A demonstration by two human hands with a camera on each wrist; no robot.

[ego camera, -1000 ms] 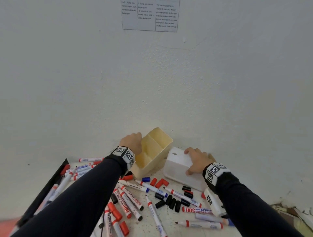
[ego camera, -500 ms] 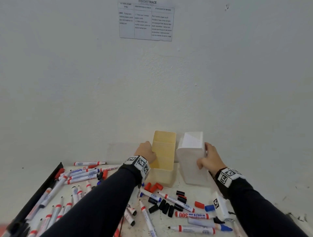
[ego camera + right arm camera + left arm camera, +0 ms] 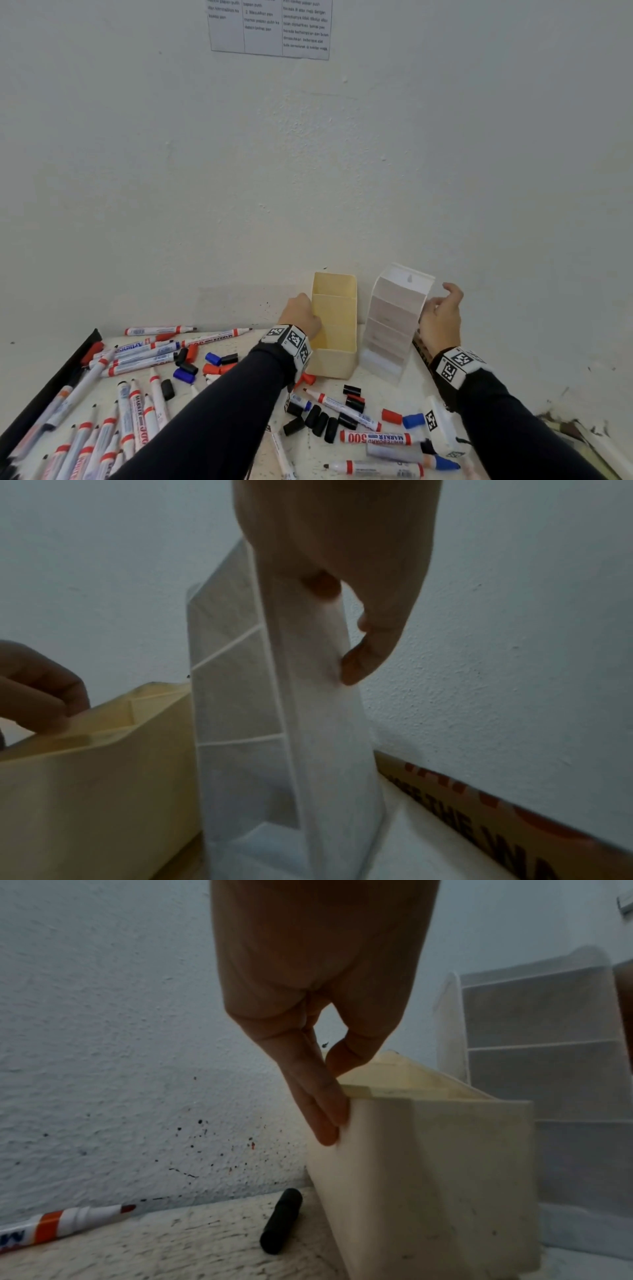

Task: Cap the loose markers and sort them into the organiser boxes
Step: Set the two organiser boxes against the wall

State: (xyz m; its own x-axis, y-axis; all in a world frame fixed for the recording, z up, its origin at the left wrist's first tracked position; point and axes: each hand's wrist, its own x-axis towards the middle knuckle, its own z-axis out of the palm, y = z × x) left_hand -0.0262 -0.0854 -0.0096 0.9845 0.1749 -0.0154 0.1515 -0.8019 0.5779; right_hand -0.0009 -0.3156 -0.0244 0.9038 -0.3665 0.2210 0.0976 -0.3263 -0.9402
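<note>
My left hand [image 3: 300, 317] pinches the near left wall of the pale yellow plastic organiser box [image 3: 337, 329], thumb inside the rim and straight fingers [image 3: 318, 1107] flat against the outer face. That box stands upright at the back of the speckled white tabletop [image 3: 373, 394], against the white wall [image 3: 308, 154], with a divider across its open top. Just beside it on the right stands the tall white translucent organiser box [image 3: 392, 318] with stacked compartments. My right hand [image 3: 440, 317] sits at its right side; in the right wrist view one fingertip touches the side wall and the rest curl loosely, so I think the hold is slack rather than clamped.

The loose whiteboard markers [image 3: 137, 356] with white barrels and red bands lie scattered over the left and near parts of the table, many uncapped. Loose black, red and blue caps [image 3: 320, 419] lie among them in front of the boxes. A single black cap [image 3: 281, 1221] rests just left of the yellow box's base. A brown printed cardboard strip [image 3: 496, 815] lies along the wall to the right. A printed sheet [image 3: 270, 27] hangs on the wall above.
</note>
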